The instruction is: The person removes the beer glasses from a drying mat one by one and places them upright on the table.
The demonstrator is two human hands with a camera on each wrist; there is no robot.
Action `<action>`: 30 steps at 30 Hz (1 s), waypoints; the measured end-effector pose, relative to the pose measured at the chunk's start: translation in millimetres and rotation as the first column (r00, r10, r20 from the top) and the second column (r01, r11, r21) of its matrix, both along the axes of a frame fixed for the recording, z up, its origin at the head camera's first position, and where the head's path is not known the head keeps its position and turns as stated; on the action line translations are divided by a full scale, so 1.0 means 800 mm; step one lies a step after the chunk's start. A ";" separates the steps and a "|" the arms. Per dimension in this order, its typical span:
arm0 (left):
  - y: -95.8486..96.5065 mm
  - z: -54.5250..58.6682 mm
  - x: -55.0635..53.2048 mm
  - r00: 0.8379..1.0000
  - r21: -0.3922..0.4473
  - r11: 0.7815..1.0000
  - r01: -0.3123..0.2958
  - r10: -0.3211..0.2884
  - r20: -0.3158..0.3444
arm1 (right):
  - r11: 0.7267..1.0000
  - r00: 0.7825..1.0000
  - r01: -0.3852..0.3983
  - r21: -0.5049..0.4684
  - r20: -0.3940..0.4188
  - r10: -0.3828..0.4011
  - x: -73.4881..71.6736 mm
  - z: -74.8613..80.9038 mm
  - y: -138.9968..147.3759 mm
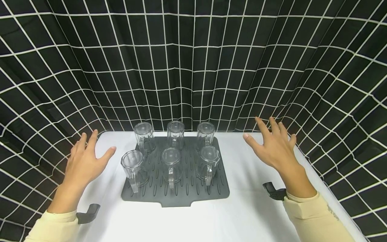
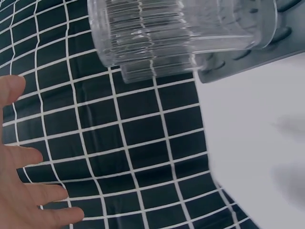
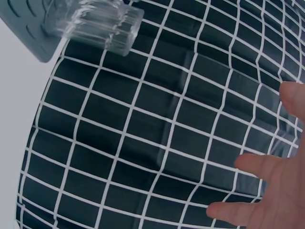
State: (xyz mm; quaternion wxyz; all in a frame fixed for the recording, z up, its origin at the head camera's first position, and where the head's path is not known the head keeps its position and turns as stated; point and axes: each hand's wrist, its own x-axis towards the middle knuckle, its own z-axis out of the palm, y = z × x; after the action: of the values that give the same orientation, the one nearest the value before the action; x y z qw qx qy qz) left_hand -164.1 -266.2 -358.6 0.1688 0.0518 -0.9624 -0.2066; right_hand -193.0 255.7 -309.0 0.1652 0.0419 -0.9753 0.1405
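Six clear mugs stood in two rows on a gray mat (image 1: pixel 176 201), and this mat lay on a white desk (image 1: pixel 208 222). Counted from the middle of the mat, the back left mug (image 1: pixel 145 136) was at eleven o'clock, the back middle mug (image 1: pixel 175 132) at twelve, and the back right mug (image 1: pixel 206 132) at one. In the front row, the left mug (image 1: pixel 133 164) was at nine o'clock, the middle mug (image 1: pixel 171 161) near the centre, and the right mug (image 1: pixel 209 159) at three. The handles of the front row pointed about to six o'clock.

The left hand (image 1: pixel 83 164) hung at nine o'clock of the mat, near the front left mug but not touching it. Its grip was apart, the thumb and fingers spread. The right hand (image 1: pixel 273 144) hung between two and three o'clock, well apart from the mugs, and its grip was likewise apart.

Both arms wore pale yellow sleeves (image 1: pixel 314 215). A black curtain (image 1: pixel 193 57) with white lines rose at twelve o'clock, behind the desk.
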 end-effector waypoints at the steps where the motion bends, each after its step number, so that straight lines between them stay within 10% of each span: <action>1: -0.001 -0.004 0.001 1.000 0.007 1.000 0.001 -0.001 -0.001 | 1.000 1.000 -0.002 -0.006 0.000 0.002 0.000 -0.002 0.001; 15: 0.003 -0.061 0.020 1.000 0.087 0.996 0.021 -0.020 -0.007 | 0.999 1.000 -0.014 -0.030 -0.002 0.014 0.007 -0.022 0.003; 30: 0.008 -0.132 0.037 0.980 0.248 0.950 0.189 -0.199 0.018 | 0.995 0.998 -0.051 -0.083 -0.029 0.049 0.019 -0.045 -0.001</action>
State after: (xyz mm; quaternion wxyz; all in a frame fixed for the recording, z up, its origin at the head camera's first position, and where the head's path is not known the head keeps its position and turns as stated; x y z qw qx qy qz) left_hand -134.3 -260.1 -464.3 0.1195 -0.0181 -0.9332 -0.3384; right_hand -177.7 254.8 -344.6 0.1766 0.0613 -0.9649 0.1847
